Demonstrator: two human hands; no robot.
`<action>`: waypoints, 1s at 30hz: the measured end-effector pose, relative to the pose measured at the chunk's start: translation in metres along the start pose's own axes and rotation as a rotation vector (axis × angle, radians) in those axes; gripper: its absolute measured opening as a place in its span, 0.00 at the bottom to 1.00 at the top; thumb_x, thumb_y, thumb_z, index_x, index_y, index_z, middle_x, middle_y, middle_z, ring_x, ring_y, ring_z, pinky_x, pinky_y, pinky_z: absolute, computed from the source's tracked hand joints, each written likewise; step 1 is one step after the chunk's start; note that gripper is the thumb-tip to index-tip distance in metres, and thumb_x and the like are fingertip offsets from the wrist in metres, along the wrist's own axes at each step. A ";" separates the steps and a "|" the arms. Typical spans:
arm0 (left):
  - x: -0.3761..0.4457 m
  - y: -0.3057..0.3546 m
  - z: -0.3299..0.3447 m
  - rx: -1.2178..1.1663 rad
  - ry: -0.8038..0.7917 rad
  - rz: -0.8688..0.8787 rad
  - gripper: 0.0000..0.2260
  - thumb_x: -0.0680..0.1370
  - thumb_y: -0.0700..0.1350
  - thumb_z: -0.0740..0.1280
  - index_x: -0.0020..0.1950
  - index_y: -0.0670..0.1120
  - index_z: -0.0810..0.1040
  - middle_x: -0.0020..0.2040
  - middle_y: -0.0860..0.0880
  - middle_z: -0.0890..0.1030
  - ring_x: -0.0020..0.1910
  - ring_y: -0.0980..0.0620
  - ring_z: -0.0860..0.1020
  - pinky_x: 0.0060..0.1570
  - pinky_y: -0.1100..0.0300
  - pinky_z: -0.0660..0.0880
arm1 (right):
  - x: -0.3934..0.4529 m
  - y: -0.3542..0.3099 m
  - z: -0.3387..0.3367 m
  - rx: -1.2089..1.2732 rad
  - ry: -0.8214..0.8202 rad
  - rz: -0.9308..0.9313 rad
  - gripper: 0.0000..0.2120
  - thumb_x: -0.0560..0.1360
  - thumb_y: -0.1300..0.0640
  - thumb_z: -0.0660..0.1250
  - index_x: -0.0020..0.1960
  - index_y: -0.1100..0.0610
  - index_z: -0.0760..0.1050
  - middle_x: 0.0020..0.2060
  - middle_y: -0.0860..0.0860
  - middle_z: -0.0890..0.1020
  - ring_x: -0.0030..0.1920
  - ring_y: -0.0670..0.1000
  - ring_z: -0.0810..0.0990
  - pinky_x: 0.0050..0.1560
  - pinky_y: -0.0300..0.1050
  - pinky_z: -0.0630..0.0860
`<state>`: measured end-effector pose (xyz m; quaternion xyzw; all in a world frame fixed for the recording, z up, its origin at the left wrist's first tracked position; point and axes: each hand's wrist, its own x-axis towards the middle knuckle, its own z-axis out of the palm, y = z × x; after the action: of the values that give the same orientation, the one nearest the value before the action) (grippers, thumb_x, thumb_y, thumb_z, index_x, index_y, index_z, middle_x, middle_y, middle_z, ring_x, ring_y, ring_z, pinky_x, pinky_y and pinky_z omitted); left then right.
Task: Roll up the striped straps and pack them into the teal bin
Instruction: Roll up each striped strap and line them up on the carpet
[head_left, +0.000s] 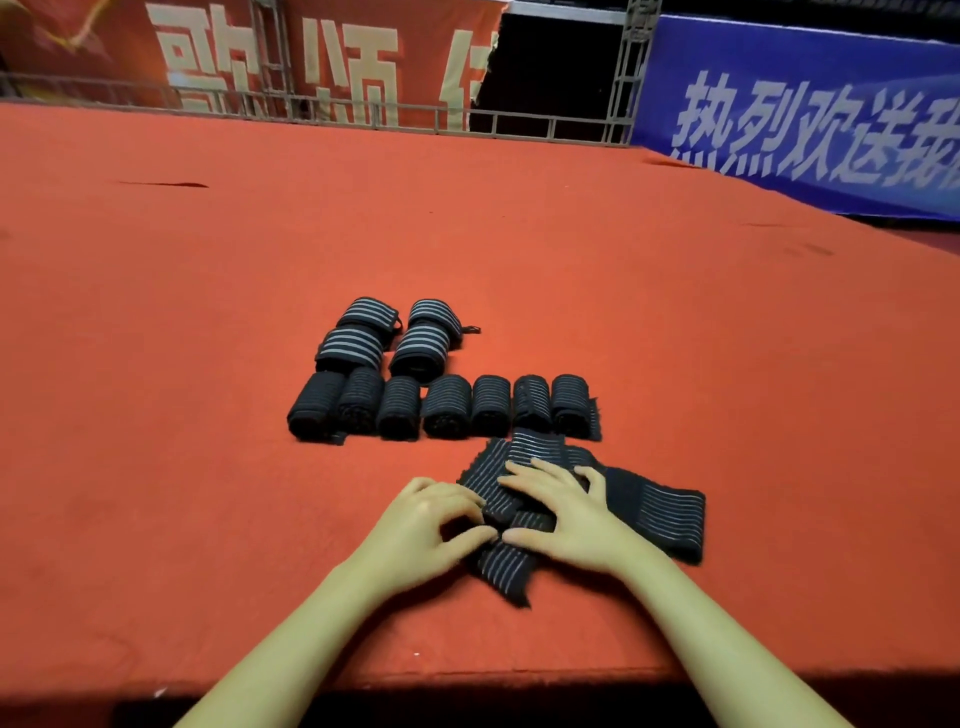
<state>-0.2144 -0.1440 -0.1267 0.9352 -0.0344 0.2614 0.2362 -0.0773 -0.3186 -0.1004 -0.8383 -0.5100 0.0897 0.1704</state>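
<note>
behind table (208, 312), blue banner (810, 119) — 热烈欢送

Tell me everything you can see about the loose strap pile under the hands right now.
The loose strap pile is black stretchy-looking fabric with thin pale stripes, lying flat and overlapped on the red cloth, just in front of the row of rolled straps. One end juts toward the near table edge; a wider band spreads right. The left hand pinches a fold at its middle; the right hand rests on top, fingers spread.
</note>
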 end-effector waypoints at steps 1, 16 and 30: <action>-0.004 0.000 0.000 -0.012 0.020 -0.029 0.12 0.75 0.57 0.63 0.46 0.50 0.80 0.48 0.59 0.82 0.50 0.64 0.76 0.55 0.66 0.64 | -0.002 0.000 0.004 -0.013 -0.014 0.002 0.27 0.75 0.37 0.62 0.73 0.40 0.62 0.74 0.34 0.56 0.75 0.39 0.48 0.72 0.52 0.37; -0.004 0.003 0.008 0.087 0.189 -0.075 0.12 0.75 0.54 0.65 0.53 0.48 0.77 0.53 0.53 0.76 0.53 0.52 0.73 0.51 0.57 0.67 | 0.012 -0.012 0.016 0.003 0.297 -0.125 0.23 0.73 0.35 0.52 0.51 0.45 0.81 0.48 0.35 0.78 0.56 0.43 0.72 0.59 0.50 0.53; -0.018 0.004 0.014 0.134 -0.198 0.103 0.27 0.81 0.62 0.48 0.62 0.50 0.79 0.64 0.56 0.77 0.68 0.60 0.69 0.71 0.57 0.49 | 0.015 0.009 0.002 0.314 0.628 0.350 0.06 0.79 0.52 0.64 0.49 0.46 0.80 0.45 0.41 0.81 0.51 0.42 0.74 0.49 0.42 0.52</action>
<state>-0.2238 -0.1551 -0.1447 0.9672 -0.0879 0.1814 0.1547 -0.0638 -0.3092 -0.1052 -0.8630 -0.2623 -0.0666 0.4267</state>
